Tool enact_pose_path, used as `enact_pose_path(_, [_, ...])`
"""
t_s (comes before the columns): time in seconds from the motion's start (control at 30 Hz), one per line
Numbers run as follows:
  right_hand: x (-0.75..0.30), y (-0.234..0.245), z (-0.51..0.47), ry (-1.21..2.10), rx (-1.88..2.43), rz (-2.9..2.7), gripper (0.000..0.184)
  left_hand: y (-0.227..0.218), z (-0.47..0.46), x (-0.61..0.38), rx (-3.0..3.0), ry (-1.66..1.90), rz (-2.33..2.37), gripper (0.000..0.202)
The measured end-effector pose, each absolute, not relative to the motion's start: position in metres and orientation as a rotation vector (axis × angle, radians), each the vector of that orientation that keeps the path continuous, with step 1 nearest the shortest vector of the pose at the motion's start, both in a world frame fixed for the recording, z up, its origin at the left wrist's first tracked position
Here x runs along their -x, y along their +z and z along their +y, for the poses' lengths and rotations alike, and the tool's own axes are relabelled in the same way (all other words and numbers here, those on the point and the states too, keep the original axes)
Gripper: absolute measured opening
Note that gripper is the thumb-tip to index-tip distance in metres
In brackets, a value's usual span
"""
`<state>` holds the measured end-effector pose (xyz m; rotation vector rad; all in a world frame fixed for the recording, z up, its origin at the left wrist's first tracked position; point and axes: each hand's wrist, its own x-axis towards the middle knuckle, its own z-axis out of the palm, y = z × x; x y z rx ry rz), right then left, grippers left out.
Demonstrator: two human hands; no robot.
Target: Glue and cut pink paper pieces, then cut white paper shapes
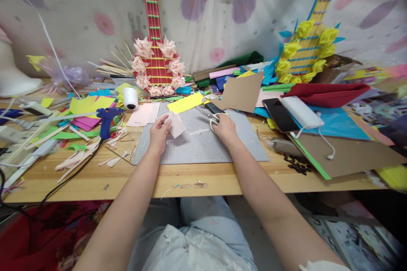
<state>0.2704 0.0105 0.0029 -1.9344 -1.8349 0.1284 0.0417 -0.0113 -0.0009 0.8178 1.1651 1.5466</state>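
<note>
Scissors over the grey cutting mat on the table, right of centre. Long axis slants: blades point left and a little away from the person, handle loops toward the right hand. Whether blades are parted, cannot tell. Right hand curled around the loops, knuckles up, forearm running in diagonally from lower right.

Pale pink paper over the mat, left of the scissors and apart from them; roughly square, tilted, one corner toward the person. Left hand pinches its left edge between thumb and fingers, forearm slanting up from lower left.

Yellow strip beyond the paper, long axis rising slightly rightward.
</note>
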Motion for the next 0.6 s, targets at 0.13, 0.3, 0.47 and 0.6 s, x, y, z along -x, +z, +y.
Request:
enact_pose_path(0.13, [-0.267, 0.002, 0.009, 0.188, 1.94, -1.699, 0.031, -0.007, -0.008, -0.038, -0.949, 1.633, 1.254, 0.046])
enact_pose_path(0.3, [-0.26, 0.001, 0.007, 0.164, 1.838, -1.768, 0.024, -0.015, -0.005, -0.037, -1.256, 1.631, 1.36, 0.051])
enact_pose_path(0.47, [-0.253, 0.002, 0.003, 0.061, 1.66, -1.837, 0.014, -0.014, -0.007, -0.039, -1.319, 1.576, 1.336, 0.055])
enact_pose_path(0.6, [-0.247, 0.002, -0.002, 0.222, 1.469, -1.939, 0.014, -0.015, -0.006, -0.038, -1.27, 1.595, 1.299, 0.059])
